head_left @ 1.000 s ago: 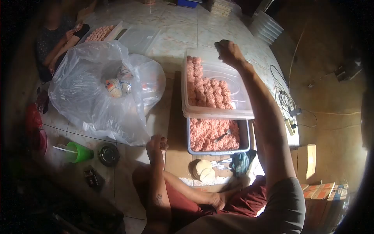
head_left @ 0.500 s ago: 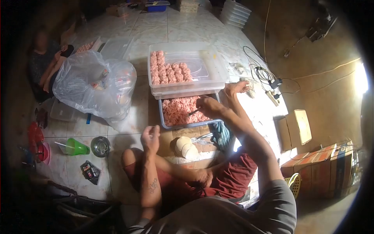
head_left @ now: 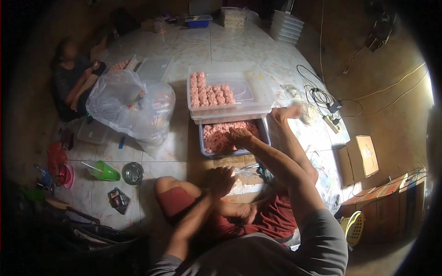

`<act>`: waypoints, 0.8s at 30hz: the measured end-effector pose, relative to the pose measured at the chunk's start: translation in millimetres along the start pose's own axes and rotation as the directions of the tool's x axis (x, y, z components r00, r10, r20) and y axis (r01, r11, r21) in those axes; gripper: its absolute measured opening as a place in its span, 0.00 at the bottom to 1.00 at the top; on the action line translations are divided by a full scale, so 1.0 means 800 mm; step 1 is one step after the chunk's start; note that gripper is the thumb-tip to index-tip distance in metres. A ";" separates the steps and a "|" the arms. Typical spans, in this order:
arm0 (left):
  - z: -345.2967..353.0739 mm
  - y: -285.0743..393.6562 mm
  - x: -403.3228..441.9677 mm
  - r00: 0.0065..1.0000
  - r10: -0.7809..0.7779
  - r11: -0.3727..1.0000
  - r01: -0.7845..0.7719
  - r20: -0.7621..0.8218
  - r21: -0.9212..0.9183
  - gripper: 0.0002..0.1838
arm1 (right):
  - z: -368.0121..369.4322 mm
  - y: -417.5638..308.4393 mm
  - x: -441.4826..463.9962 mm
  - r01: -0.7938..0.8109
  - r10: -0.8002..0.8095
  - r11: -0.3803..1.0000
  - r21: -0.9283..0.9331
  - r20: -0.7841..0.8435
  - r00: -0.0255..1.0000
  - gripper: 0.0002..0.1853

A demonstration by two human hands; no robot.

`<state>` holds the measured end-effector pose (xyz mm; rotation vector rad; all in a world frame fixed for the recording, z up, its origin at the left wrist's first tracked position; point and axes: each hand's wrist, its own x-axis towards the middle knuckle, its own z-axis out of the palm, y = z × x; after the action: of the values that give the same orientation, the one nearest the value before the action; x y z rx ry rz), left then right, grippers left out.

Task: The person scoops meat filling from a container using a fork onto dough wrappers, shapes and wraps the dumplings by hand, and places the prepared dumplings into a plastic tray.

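Observation:
My right hand (head_left: 241, 136) is over the minced meat (head_left: 217, 137) in the blue-grey tub (head_left: 202, 146), its fingers bent down toward the meat; what it holds is hidden. Nearer my legs, my left hand (head_left: 222, 181) hovers at the spot of the round pale discs and hides them; its fingers are dark and blurred. Forks (head_left: 248, 170) lie just right of it on the cardboard. Beyond the tub, a clear plastic box (head_left: 258, 92) holds rows of meat balls (head_left: 209, 94) along its left and near parts.
A large plastic bag (head_left: 115, 99) stands at left, with a green cup (head_left: 108, 172) and a glass ashtray (head_left: 133, 173) nearer. Another person (head_left: 73, 83) sits at far left. Cables (head_left: 320, 95) and a power strip (head_left: 331, 124) lie right; cardboard boxes (head_left: 382, 198) stand at lower right.
My right hand came down from beyond the clear box to the meat tub. My left hand moved right, over the pale discs. The fork seen in the meat earlier is no longer visible.

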<state>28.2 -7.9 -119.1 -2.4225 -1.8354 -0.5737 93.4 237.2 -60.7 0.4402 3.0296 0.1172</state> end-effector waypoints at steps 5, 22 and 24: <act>-0.067 0.007 0.017 0.995 -0.074 0.995 0.078 0.061 -0.060 0.11 | -0.019 0.007 0.000 0.019 -0.019 1.000 -0.019 0.006 1.000 0.15; -0.012 -0.040 0.011 0.921 -0.375 0.624 0.337 0.108 -0.705 0.09 | -0.074 0.072 -0.068 -0.273 0.271 0.957 -0.095 -0.030 0.962 0.11; -0.013 -0.040 0.002 0.830 -0.452 0.356 0.503 0.326 -0.788 0.13 | -0.077 0.068 -0.067 -0.344 0.343 0.921 -0.183 -0.036 0.938 0.10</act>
<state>-4.4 0.6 -114.7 -2.1854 -2.7956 -1.9171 154.9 269.9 9.2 0.9487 2.8731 0.4192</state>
